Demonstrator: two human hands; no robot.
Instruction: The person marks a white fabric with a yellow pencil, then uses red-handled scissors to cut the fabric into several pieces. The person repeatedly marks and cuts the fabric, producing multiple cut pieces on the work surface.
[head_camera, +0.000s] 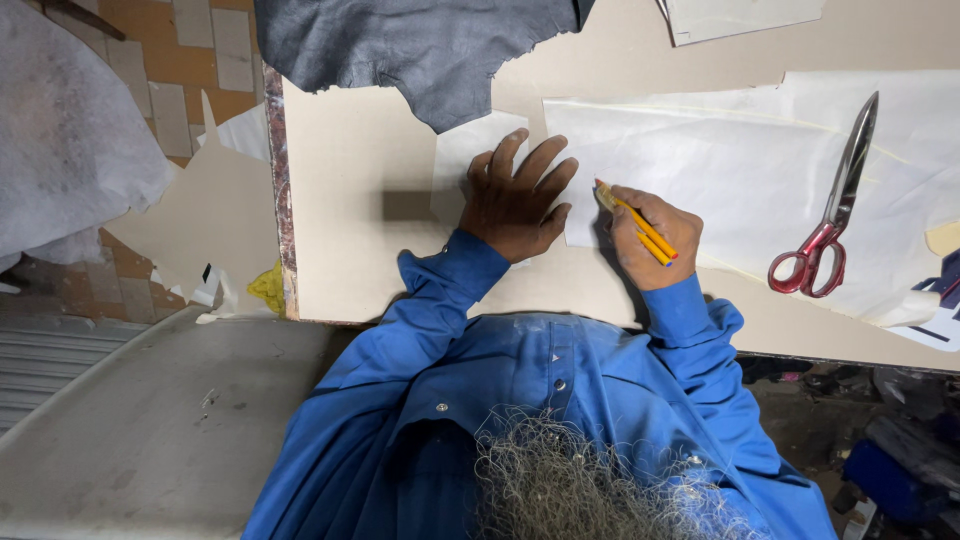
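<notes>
My left hand (515, 200) lies flat with fingers spread, pressing a small white paper piece (470, 150) onto the beige table top (350, 220). My right hand (655, 240) is closed around an orange pencil (645, 230), its tip at the left edge of a large white paper sheet (720, 170). Both arms wear blue sleeves.
Red-handled scissors (835, 210) lie on the large sheet at the right. A dark grey leather hide (420, 45) hangs over the table's far edge. Another paper piece (740, 18) sits at the top. Scraps and white fabric (70, 130) lie on the tiled floor at left.
</notes>
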